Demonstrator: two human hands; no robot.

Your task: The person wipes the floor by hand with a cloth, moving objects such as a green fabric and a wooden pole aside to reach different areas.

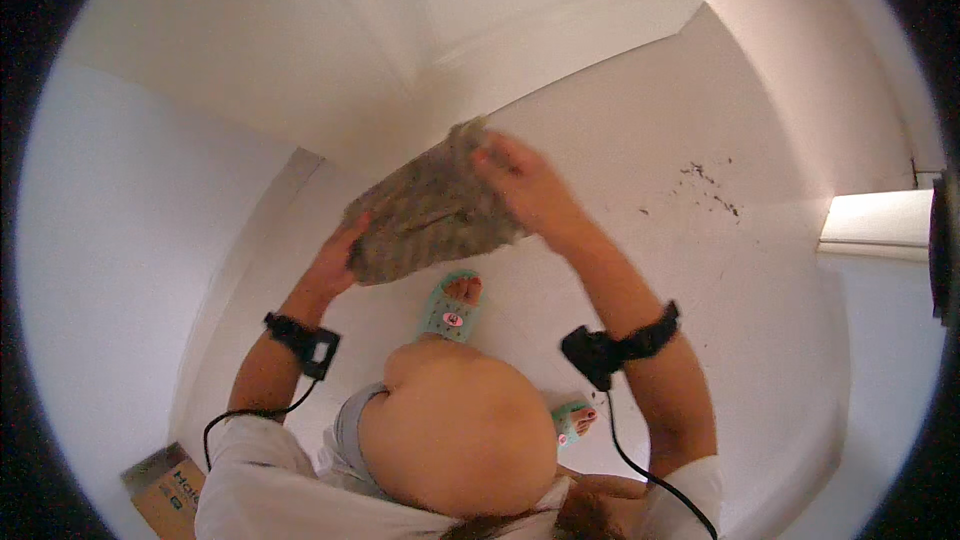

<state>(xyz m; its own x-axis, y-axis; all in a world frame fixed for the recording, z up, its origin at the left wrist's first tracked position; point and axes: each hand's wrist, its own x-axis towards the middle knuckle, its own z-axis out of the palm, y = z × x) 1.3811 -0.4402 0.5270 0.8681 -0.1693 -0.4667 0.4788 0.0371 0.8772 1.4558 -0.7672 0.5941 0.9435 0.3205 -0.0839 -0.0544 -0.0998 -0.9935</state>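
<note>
Between my two hands a greyish-brown cloth [431, 214], perhaps a towel or rag, is spread out above the floor. My left hand [337, 259] grips its left end, with the thumb on the near face. At the upper right end, my right hand [517, 176] pinches a bunched corner; the fingers are blurred. The cloth sags a little and shows faint stripes and folds. Each forearm wears a black strap with a small device and a cable.
Dark debris [709, 187] is scattered on the pale floor [645, 270] to the right. White walls [135, 240] enclose the space. A cardboard box [165, 491] stands at lower left. A white ledge [874, 221] juts in at right. My feet wear green slippers [450, 311].
</note>
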